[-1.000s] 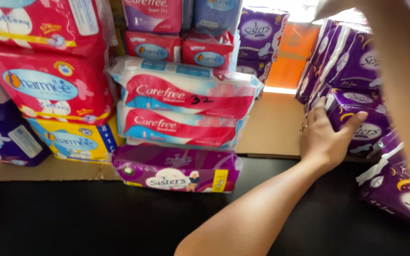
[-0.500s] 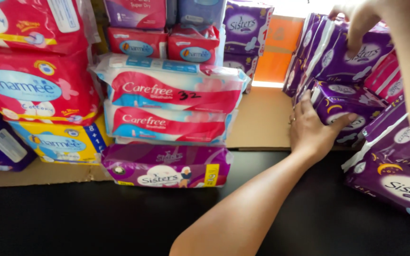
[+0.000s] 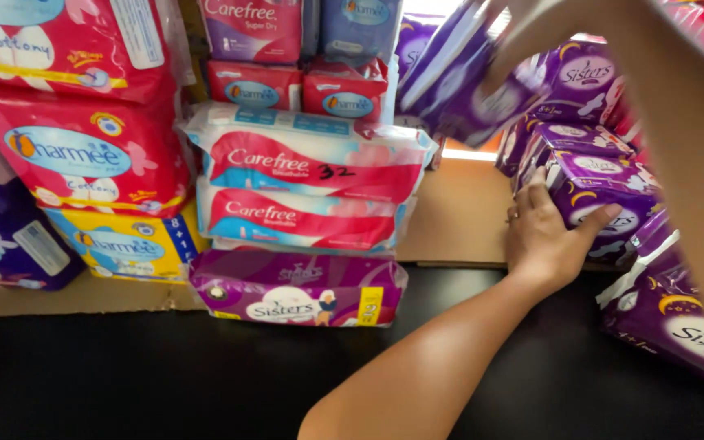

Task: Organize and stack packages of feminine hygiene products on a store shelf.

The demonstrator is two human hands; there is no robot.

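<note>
Gripping a purple sanitary-pad pack (image 3: 605, 191) at about 3 o'clock in the head view, the left hand (image 3: 543, 236) has its thumb across the front and fingers on the pack's left side. That pack sits in a stack of like purple packs at the right. At 1 o'clock, the right hand (image 3: 523, 24) closes on a tilted purple pack (image 3: 470, 77) held above the stack. Left of centre, two red-and-white pad packs (image 3: 311, 183) rest on a purple pack (image 3: 299, 289) on the black counter (image 3: 124, 383).
</note>
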